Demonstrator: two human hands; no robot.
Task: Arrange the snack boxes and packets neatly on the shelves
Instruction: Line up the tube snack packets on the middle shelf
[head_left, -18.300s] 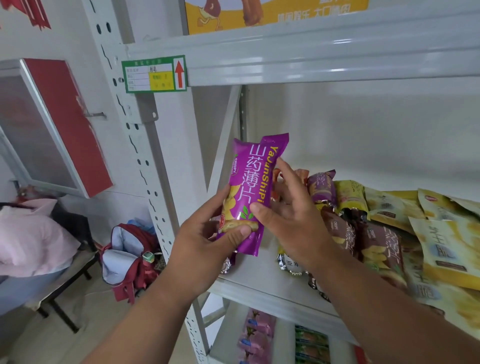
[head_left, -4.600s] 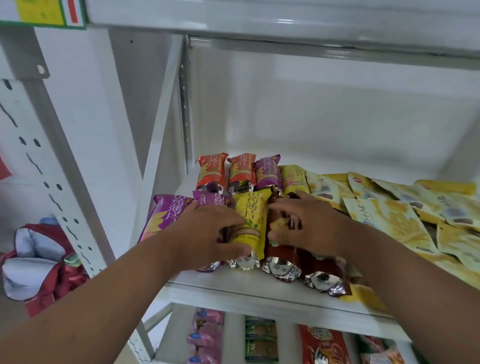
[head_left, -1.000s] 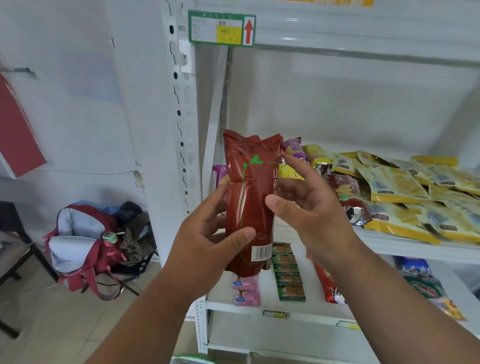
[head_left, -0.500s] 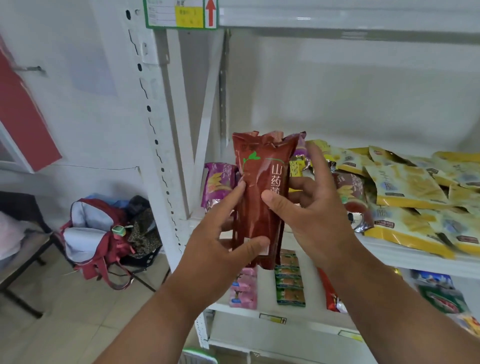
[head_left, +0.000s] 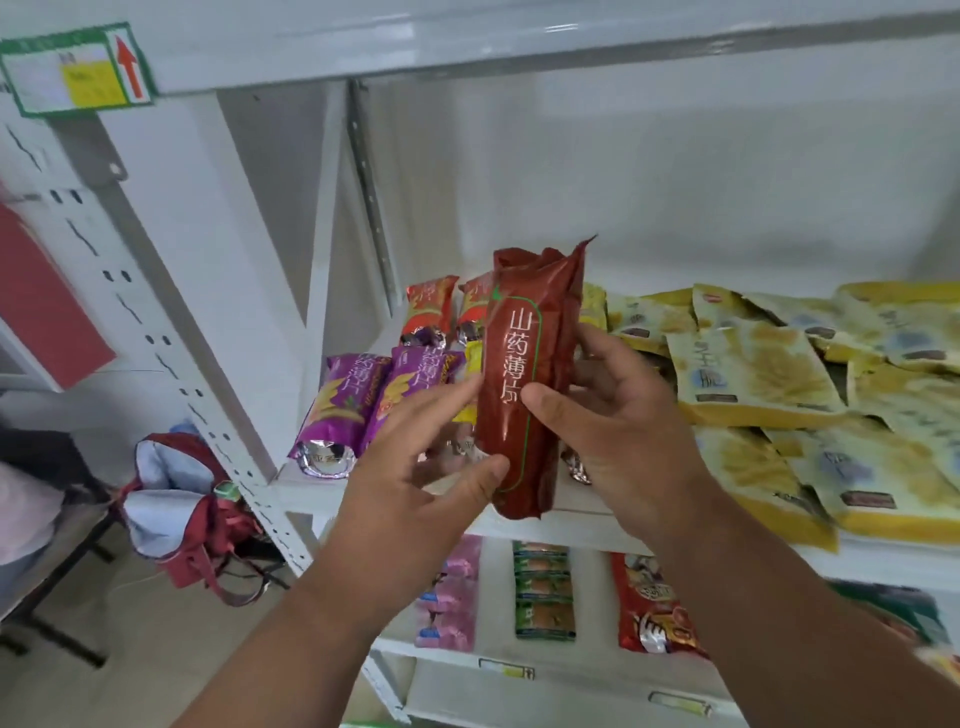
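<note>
I hold a long dark red snack packet (head_left: 524, 384) upright in front of the white shelf (head_left: 566, 525). My left hand (head_left: 415, 467) grips its lower left side between thumb and fingers. My right hand (head_left: 618, 421) wraps its right side, thumb on the front. Behind it on the shelf lie two purple packets (head_left: 363, 400), two orange-red packets (head_left: 431, 306) farther back and a yellow packet partly hidden by the red one. A loose spread of flat yellow packets (head_left: 753, 374) covers the shelf's right half.
The lower shelf (head_left: 519, 670) carries pink packets (head_left: 452, 592), green packets (head_left: 543, 592) and a red packet (head_left: 649, 608). A perforated white upright (head_left: 171, 332) stands at left, with a green and yellow label (head_left: 78, 67) above. A red and grey bag (head_left: 192, 509) sits on the floor at left.
Over the last second the red packet has been turned so its printed front faces me, and it has risen nearer the shelf. Both hands have kept hold of it.
</note>
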